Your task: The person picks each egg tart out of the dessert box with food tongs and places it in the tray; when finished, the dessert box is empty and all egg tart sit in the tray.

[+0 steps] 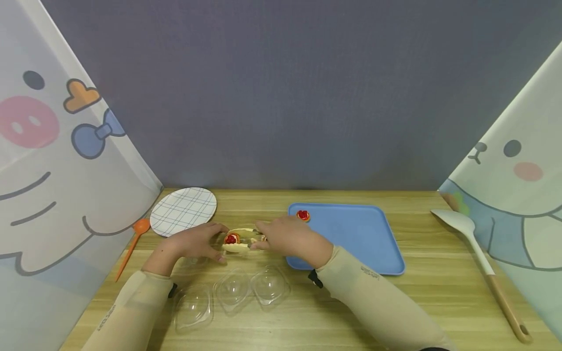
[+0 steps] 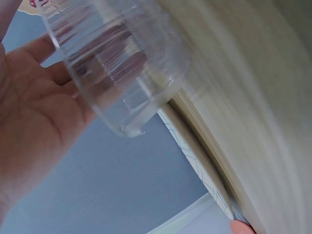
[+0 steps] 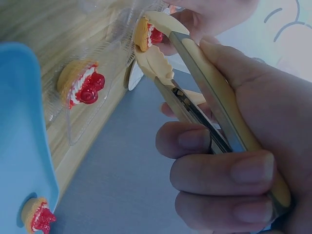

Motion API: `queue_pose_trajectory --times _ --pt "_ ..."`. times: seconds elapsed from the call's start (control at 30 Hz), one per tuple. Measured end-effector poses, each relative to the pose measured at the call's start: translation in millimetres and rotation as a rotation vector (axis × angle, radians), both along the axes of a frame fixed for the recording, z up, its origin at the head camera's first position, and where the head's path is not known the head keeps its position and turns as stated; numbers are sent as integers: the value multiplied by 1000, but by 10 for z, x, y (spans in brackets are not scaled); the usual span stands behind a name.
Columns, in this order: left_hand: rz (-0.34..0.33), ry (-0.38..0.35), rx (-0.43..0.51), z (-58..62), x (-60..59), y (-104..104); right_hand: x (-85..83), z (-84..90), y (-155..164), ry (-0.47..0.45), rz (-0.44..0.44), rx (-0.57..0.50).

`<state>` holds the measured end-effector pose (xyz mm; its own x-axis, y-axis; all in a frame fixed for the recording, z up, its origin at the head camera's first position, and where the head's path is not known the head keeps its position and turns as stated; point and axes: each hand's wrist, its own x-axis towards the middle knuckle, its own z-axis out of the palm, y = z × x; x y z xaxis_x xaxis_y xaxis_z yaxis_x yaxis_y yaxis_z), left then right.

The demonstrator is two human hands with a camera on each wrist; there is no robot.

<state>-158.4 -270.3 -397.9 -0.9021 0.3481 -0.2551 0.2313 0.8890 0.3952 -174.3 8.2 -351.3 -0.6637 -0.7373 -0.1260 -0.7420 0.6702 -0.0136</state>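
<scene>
Though between tongs (image 3: 207, 90), tart (image 3: 142, 34) beyond fingers (image 3: 214, 175).

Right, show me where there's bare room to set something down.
One free patch of table lies between the blue tray and the white spoon. Most of the tray is bare, with a tart near its far left corner. It's crowded leftward from the tray's left edge: right hand, tongs, clear containers, left hand, with three clear domes on the near side.
</scene>
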Motion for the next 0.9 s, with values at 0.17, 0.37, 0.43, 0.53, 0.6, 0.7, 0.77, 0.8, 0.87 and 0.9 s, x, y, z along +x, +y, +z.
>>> queue_pose_trajectory --times 0.17,0.37,0.43,0.53,0.6,0.7,0.77,0.8,0.87,0.9 --pt "-2 -4 3 -1 -8 6 -7 20 60 6 -13 -6" --pt "-11 2 0 -3 -11 14 11 49 158 -4 -34 -25" --pt "-15 6 -1 1 -10 17 18 65 196 -7 -43 -31" --pt "-16 7 4 10 -3 22 21 86 252 -3 -60 -36" --pt "-17 8 8 16 3 22 19 101 288 2 -72 -41" --pt "-19 15 10 21 9 20 7 116 332 9 -86 -47" --pt "-23 23 9 18 11 17 -2 131 358 10 -90 -51" --pt "-24 25 9 16 11 15 -5 139 371 7 -92 -51" --pt "-28 28 10 8 10 11 -13 153 396 0 -95 -58" --pt "-29 28 12 4 8 9 -15 162 409 -4 -95 -64"
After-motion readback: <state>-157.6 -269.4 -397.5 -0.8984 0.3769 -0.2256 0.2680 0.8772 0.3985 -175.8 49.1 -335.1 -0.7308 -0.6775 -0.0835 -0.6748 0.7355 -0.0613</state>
